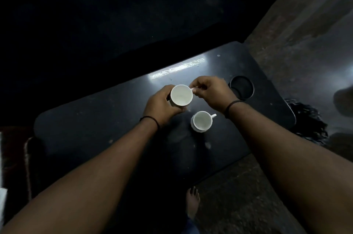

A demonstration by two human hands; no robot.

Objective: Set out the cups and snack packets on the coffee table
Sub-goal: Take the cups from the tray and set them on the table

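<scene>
A white cup [181, 95] is held upright over the middle of the black coffee table [95, 124]. My left hand [162, 105] grips its body from the left and below. My right hand [212, 92] pinches its handle on the right side. A second white cup [202, 120] stands upright on the table just below and right of the first, its handle pointing right. It is free of both hands. No snack packets are in view.
A round cup-holder recess [242, 87] is sunk into the table's right end. A dark sofa fills the space behind the table. My bare foot [193, 203] stands on the floor at the table's near edge. A dark bundle [305, 121] lies on the floor to the right.
</scene>
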